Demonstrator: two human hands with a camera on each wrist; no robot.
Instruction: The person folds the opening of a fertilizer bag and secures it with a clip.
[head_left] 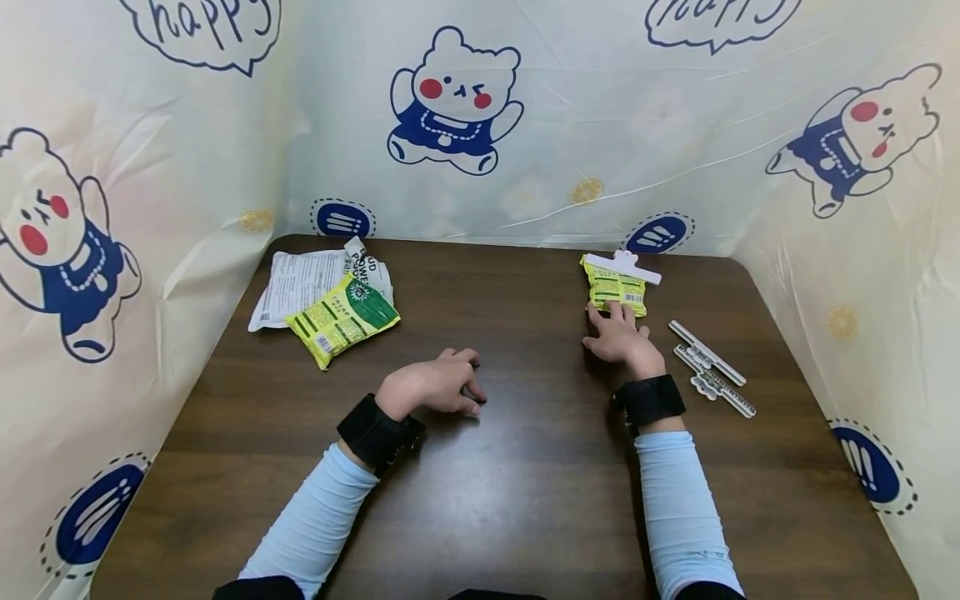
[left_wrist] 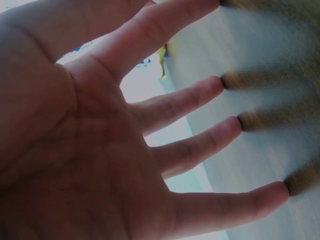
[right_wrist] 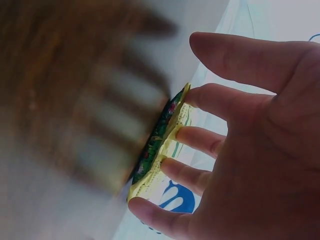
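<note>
A small yellow-green snack packet [head_left: 617, 287] lies at the back right of the table, with a white sealing clip [head_left: 624, 267] across its far end. My right hand [head_left: 621, 337] touches the packet's near edge with its fingertips. In the right wrist view, the fingers [right_wrist: 200, 140] are spread and fairly straight against the yellow packet [right_wrist: 160, 145], whose underside is green. My left hand [head_left: 437, 383] rests its fingertips on the bare tabletop near the middle. The left wrist view has its fingers [left_wrist: 195, 150] extended and apart, with nothing held.
At the back left, a larger yellow-green packet [head_left: 345, 321] overlaps a white printed packet [head_left: 303, 279]. Right of my right hand lie a white clip [head_left: 707, 353] and a clear-looking clip [head_left: 714, 382], side by side. Patterned sheeting [head_left: 570, 108] walls the brown table [head_left: 525, 500] at the back and sides.
</note>
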